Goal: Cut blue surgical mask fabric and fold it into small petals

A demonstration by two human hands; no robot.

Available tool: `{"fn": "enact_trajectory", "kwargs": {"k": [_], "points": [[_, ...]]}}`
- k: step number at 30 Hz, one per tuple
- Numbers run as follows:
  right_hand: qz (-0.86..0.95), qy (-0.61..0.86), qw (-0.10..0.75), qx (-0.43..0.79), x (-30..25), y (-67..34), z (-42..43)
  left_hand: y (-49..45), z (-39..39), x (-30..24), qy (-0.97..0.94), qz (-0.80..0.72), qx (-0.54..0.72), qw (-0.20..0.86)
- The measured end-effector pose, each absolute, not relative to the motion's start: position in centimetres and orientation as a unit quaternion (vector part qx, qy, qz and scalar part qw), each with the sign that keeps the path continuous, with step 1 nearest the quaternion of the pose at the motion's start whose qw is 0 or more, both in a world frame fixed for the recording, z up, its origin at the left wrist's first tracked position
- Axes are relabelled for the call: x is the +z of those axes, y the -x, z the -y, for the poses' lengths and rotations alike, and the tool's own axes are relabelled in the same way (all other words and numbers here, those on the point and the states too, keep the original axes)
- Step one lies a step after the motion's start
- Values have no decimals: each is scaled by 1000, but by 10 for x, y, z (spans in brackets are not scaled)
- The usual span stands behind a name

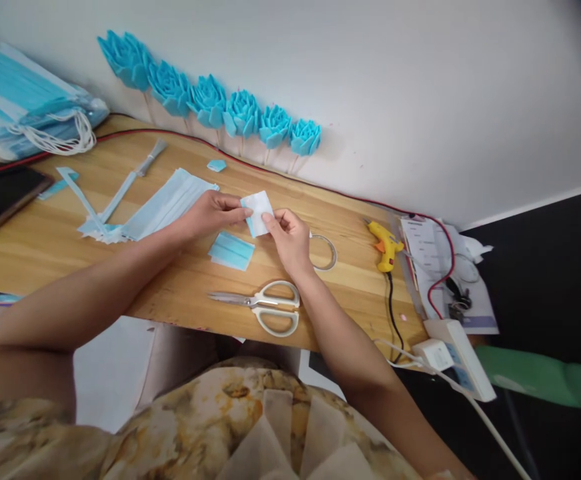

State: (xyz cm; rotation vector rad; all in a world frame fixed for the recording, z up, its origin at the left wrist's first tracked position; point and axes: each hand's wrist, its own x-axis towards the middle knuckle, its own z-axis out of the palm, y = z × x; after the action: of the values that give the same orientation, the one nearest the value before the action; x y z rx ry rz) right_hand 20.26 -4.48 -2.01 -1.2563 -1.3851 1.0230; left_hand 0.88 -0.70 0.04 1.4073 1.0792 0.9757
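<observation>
From where I stand, both hands meet over the table [355, 300] on one small square [260, 201] of white and blue mask fabric, which sits in front of the person, above the wood. The left hand [214, 211] pinches its left side, thumb on top; the right hand [289, 239] pinches the lower right corner likewise. Neither has any gap beyond the cloth's thinness, presumably because something so light and limp needs steadying from two sides. More pieces [232, 251] lie just below, near enough to pick up easily. The scissors [251, 301] rest by the table's front edge, handles toward the right, which probably suits the right hand. A glue gun [385, 245] lies farther right, perhaps so its cord can reach the power strip [459, 360]. Blue flowers [207, 101] on sticks stand along the wall, probably there to spare their petals from crushing.
</observation>
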Motion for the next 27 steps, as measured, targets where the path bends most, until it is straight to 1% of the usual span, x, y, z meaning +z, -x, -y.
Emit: {"fn": "enact_trajectory", "kwargs": {"k": [3,6,15,22,27], "points": [[571,509,499,407,-18,-200,46,-8,6,4,-632,-447,393,497],[582,515,494,390,-15,-197,48,-7,6,6,-647,-439,398,480],[617,508,477,365,-18,-204,47,-7,4,-6,-643,-441,399,483],[632,494,460,382,-17,-205,44,-9,9,1,-665,-424,386,478],[642,504,463,346,-19,-206,42,-8,7,-3,-680,-422,379,465]]}}
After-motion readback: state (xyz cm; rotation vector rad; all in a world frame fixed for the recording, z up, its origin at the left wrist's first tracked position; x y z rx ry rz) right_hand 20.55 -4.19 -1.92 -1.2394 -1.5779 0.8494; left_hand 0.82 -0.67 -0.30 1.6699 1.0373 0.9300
